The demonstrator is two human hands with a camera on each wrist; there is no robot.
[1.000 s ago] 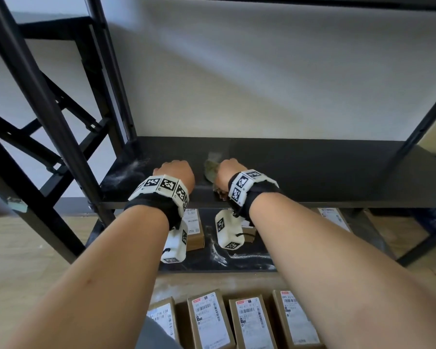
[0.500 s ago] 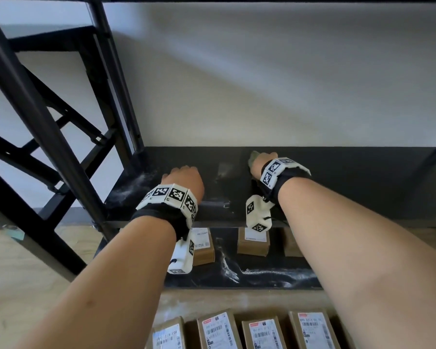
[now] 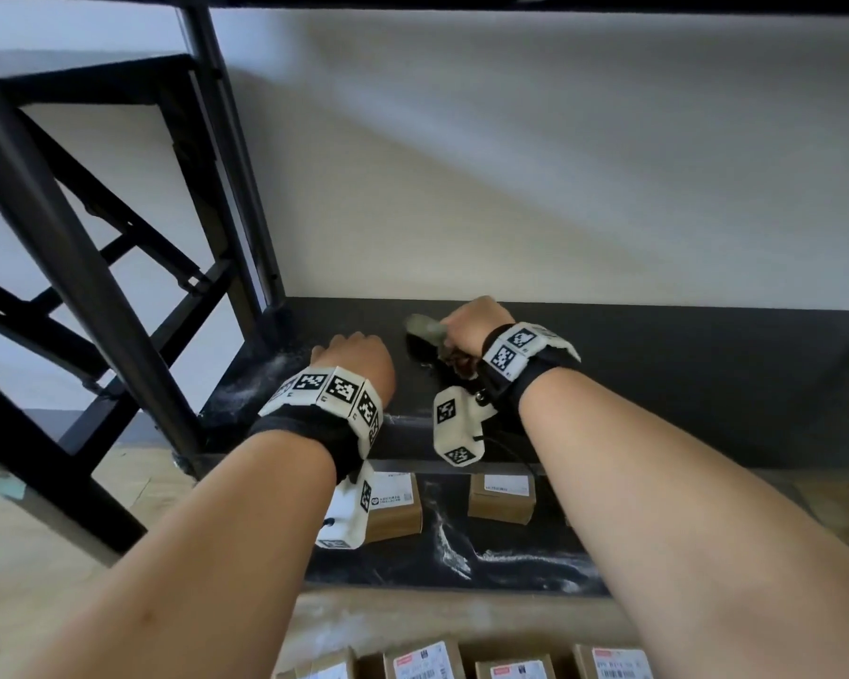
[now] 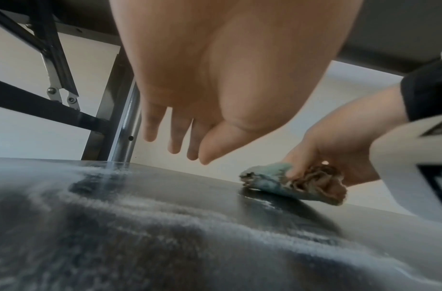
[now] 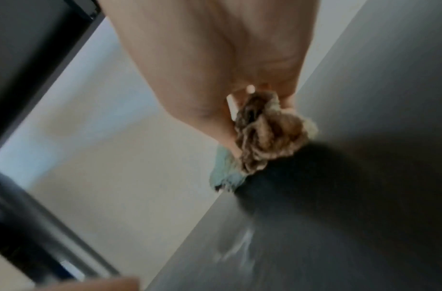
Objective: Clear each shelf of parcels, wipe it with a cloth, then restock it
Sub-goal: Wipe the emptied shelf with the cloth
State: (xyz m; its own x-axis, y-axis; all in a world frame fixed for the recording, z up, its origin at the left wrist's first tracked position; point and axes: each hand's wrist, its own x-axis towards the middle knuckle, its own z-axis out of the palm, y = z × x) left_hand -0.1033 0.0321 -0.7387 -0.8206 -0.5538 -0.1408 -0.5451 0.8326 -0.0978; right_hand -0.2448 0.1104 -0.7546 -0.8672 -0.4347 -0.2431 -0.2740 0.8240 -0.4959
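A black shelf [image 3: 658,384] holds no parcels and shows pale dust streaks [image 4: 140,212] at its left end. My right hand [image 3: 466,323] grips a crumpled teal and brown cloth [image 3: 425,328] and presses it on the shelf near the back wall. The same cloth [image 4: 294,182] shows in the left wrist view, and the cloth [image 5: 264,135] bunches under the palm in the right wrist view. My left hand [image 3: 356,357] hovers just above the shelf to the left of the cloth, fingers [image 4: 174,135] straight and holding nothing.
Two brown parcels [image 3: 393,507] [image 3: 501,497] sit on the dusty lower shelf [image 3: 461,556]. Several labelled parcels [image 3: 422,661] lie on the wooden floor in front. Black frame posts [image 3: 69,267] and braces stand at the left. A white wall [image 3: 510,188] closes the back.
My right hand has carried the cloth from the shelf's front towards the back wall. The left hand stays at the left end.
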